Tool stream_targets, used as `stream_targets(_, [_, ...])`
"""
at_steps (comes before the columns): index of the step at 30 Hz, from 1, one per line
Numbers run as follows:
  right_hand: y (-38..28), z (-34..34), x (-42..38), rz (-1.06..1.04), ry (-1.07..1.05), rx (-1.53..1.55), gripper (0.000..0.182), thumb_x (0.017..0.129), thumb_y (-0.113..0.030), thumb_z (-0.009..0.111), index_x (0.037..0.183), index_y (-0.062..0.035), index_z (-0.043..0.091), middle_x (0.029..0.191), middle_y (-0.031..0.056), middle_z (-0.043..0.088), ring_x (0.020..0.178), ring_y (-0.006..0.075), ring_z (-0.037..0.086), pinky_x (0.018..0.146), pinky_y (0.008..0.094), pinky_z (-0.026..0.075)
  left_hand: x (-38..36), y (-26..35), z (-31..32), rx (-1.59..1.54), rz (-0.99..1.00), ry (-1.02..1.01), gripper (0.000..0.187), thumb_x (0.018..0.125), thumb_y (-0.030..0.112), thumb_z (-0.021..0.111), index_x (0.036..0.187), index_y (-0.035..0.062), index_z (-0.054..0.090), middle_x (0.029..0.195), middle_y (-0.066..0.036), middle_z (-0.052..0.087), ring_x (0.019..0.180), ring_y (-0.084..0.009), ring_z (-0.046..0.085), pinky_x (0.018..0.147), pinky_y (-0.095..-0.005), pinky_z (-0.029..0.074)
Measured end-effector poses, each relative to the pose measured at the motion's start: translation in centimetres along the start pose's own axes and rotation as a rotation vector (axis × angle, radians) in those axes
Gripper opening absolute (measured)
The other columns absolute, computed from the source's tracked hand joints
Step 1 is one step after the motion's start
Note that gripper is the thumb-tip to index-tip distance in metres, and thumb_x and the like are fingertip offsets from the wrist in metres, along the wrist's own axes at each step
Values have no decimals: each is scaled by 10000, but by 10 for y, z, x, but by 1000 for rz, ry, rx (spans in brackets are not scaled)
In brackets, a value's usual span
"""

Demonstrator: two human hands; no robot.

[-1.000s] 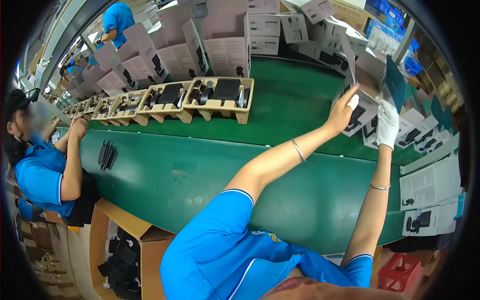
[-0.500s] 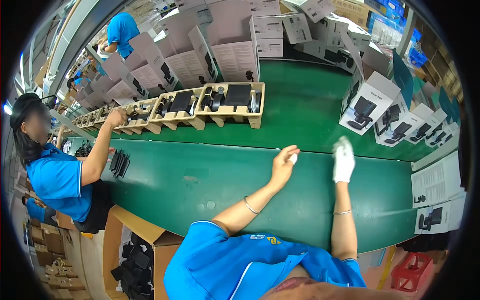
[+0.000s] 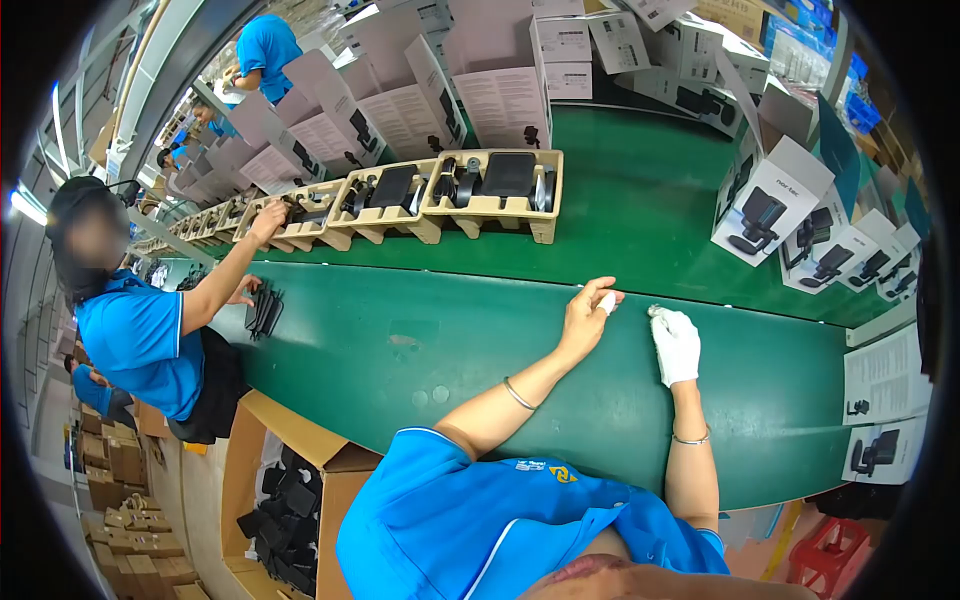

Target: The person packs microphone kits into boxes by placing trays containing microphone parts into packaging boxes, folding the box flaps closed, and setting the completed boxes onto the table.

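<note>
My left hand (image 3: 588, 318) is bare, with a white covering on the thumb. It hovers over the green bench, fingers loosely bent and apart from the thumb, and I see nothing in it. In a white glove, my right hand (image 3: 677, 345) is a short way to its right, over the same bench. Its fingers are curled together; whether they pinch something small I cannot make out. Beyond my hands, the nearest moulded pulp tray (image 3: 543, 228) holds a black device and other parts. To the upper right stands an open white printed box (image 3: 770, 205).
More filled trays (image 3: 385, 225) run leftward, with open boxes (image 3: 500, 110) behind them. At left a co-worker (image 3: 150, 310) reaches into a tray; black parts (image 3: 264, 312) lie nearby. A carton (image 3: 345, 520) of black pieces stands below the bench, a red stool (image 3: 830, 550) at lower right.
My right hand has drawn back toward me and its fingers have curled. The view has shifted slightly. The co-worker's other hand now shows by the black parts.
</note>
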State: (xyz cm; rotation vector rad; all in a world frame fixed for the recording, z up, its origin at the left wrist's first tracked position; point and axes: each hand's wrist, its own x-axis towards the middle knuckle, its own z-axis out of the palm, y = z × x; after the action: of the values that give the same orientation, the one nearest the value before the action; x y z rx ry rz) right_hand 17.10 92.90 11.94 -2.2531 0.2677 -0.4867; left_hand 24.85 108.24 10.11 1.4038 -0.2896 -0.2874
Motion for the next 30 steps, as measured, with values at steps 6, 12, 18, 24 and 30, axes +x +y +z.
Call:
stream_targets(6, [-3,4,0,8,7,64,196,793,-133,539,909,-34,662,887,63,652,760,219,578,706,280,451,0,-3,-4,64,3,-6,320,849,-10,453,1167,6,481,980,-120,615,893,-176,583,793,-254,460])
stream_targets(12, [-14,5,2,13,-45,-26,193,791,-132,541,905,-32,661,877,62,649,743,215,571,703,276,448,-2,0,-10,121,50,-10,322,850,1,465,1172,11,482,968,-102,621,874,-160,583,775,-239,447])
stream_targets(18, [-17,11,0,47,-43,-29,193,786,-128,540,902,-31,660,875,60,646,736,214,565,702,274,446,-4,-2,-16,114,43,-25,306,853,17,481,1158,13,497,969,-86,626,860,-143,582,750,-228,442])
stream_targets(24, [-17,16,1,16,-17,-11,192,782,-123,538,898,-30,661,872,59,645,738,214,567,702,273,446,-2,0,-18,156,81,-35,290,819,-5,481,1104,6,534,949,-91,636,809,-153,587,697,-235,454])
stream_targets(30, [-19,21,0,1,-13,-11,187,778,-115,540,894,-32,662,868,58,645,743,214,569,704,273,446,-4,4,-22,177,83,-27,290,783,-36,471,1057,-1,561,923,-97,645,769,-169,594,653,-243,465])
